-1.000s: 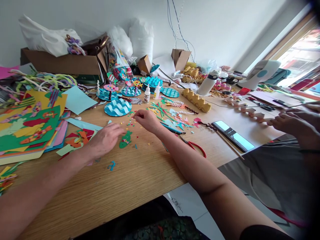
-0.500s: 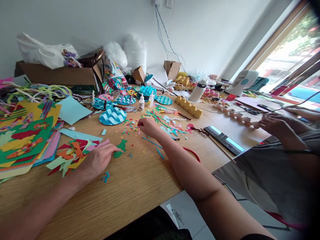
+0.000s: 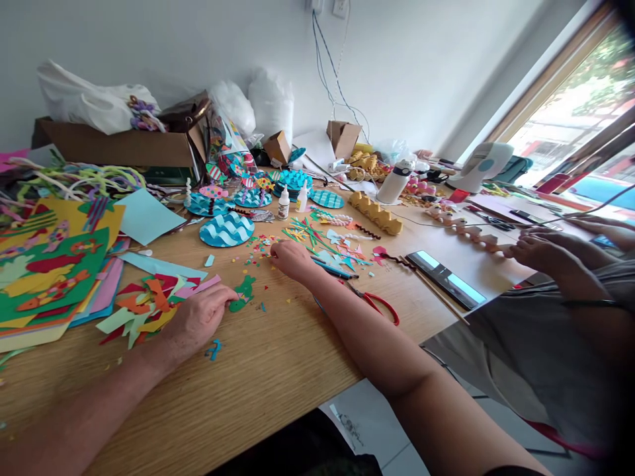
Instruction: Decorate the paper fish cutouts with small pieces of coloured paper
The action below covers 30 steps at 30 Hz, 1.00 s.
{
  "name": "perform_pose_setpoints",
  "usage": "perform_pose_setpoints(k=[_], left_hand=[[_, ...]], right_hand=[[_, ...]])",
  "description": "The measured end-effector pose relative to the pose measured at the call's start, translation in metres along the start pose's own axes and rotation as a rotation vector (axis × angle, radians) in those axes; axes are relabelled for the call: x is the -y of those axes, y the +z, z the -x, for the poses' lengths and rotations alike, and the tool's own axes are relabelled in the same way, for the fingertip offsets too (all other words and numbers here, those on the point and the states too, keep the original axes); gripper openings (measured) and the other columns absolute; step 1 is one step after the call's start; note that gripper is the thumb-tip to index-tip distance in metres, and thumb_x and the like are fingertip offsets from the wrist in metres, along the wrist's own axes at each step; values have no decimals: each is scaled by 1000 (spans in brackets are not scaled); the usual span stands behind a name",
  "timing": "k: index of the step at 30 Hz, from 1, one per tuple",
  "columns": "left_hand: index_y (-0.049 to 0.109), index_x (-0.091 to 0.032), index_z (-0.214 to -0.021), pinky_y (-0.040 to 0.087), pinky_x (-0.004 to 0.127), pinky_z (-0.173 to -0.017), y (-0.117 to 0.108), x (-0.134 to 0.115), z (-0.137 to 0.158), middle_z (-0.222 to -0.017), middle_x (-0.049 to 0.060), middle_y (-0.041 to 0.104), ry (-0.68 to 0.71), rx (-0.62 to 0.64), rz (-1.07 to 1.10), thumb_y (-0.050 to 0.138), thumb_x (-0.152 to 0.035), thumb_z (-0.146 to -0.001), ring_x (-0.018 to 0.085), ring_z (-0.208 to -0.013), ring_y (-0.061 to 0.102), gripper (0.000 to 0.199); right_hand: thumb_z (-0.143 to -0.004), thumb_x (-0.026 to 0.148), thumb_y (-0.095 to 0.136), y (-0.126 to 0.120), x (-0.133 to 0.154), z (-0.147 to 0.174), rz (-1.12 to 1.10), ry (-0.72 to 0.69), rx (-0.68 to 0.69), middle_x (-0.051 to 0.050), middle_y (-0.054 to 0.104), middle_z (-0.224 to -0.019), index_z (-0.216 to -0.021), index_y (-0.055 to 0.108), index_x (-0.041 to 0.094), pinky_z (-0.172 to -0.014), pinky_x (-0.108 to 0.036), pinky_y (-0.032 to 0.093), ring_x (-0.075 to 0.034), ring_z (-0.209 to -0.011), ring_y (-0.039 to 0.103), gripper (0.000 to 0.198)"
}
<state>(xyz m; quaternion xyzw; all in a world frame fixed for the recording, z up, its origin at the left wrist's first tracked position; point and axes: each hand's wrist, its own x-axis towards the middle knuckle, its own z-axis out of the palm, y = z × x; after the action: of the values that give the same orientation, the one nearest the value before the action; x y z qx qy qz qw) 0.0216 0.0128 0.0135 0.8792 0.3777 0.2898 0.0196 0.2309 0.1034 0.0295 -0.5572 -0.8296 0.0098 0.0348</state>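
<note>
My left hand (image 3: pixel 202 316) rests on the table with its fingers together, the fingertips at the left edge of a small green paper cutout (image 3: pixel 243 295) shaped like a fish. My right hand (image 3: pixel 292 262) is closed in a pinch just above the scattered tiny coloured paper bits (image 3: pixel 258 248). What its fingertips hold, if anything, is too small to make out. Under my right forearm lie red-handled scissors (image 3: pixel 381 307) and a blue pen (image 3: pixel 333 268), both partly hidden. A blue paper scrap (image 3: pixel 213 350) lies nearer to me, below the left hand.
Coloured paper offcuts (image 3: pixel 143 307) and a stack of craft sheets (image 3: pixel 59 277) lie to the left. Beyond are blue wavy paper discs (image 3: pixel 226 229), glue bottles (image 3: pixel 284 203) and a yellow egg-carton strip (image 3: pixel 376 213). A phone (image 3: pixel 445 277) lies right, near another person's hands (image 3: pixel 540 251).
My right hand has drawn slightly toward me and left, uncovering more of the scissors and the paper strips behind it. My left fingers are bent a little more at the green cutout.
</note>
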Motion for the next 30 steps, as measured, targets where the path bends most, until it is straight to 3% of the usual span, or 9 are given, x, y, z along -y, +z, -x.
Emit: perform_pose_setpoints(k=[6,9,12,15,18,30], left_hand=[[59,-18,-79,52,25,-67,-1,-4,-1,-75,3,66,-30,-11,57,31,-12,-79,15,-75,64,29],[60,-19,-77,51,27,-70,-1,-4,-1,-71,2,66,-87,-6,95,31,-15,-78,17,-78,64,29],[59,-20,-76,50,29,-71,-4,1,0,-69,1,65,-229,-15,149,34,-19,-77,18,-79,63,26],[59,-20,-81,51,28,-65,-6,8,3,-78,2,66,-423,-42,252,37,-24,-77,17,-69,62,23],[59,-19,-82,51,28,-63,-6,12,4,-83,4,66,-529,-68,336,39,-28,-77,16,-68,62,23],[59,-19,-80,51,27,-64,-4,9,3,-77,2,65,-547,-30,347,39,-32,-76,16,-67,61,24]], right_hand=[[-81,15,38,6,7,-4,164,9,-3,-15,63,-95,-92,63,12,-69,-30,46,-23,-85,61,27],[-82,13,36,7,7,-4,175,16,-9,-16,63,-94,-93,63,11,-69,-31,46,-24,-85,61,29],[-84,17,35,6,5,-4,147,14,-23,-14,63,-95,-94,63,13,-69,-31,46,-24,-86,61,30],[-84,23,36,4,3,-3,115,14,-23,-13,64,-96,-93,63,14,-70,-32,46,-24,-88,60,29],[-83,26,39,4,2,-3,118,11,-14,-13,64,-95,-92,63,14,-68,-33,46,-25,-88,60,28],[-79,23,40,2,-3,-5,-7,74,-10,-11,65,-95,-91,64,15,-64,-26,40,-20,-84,59,27]])
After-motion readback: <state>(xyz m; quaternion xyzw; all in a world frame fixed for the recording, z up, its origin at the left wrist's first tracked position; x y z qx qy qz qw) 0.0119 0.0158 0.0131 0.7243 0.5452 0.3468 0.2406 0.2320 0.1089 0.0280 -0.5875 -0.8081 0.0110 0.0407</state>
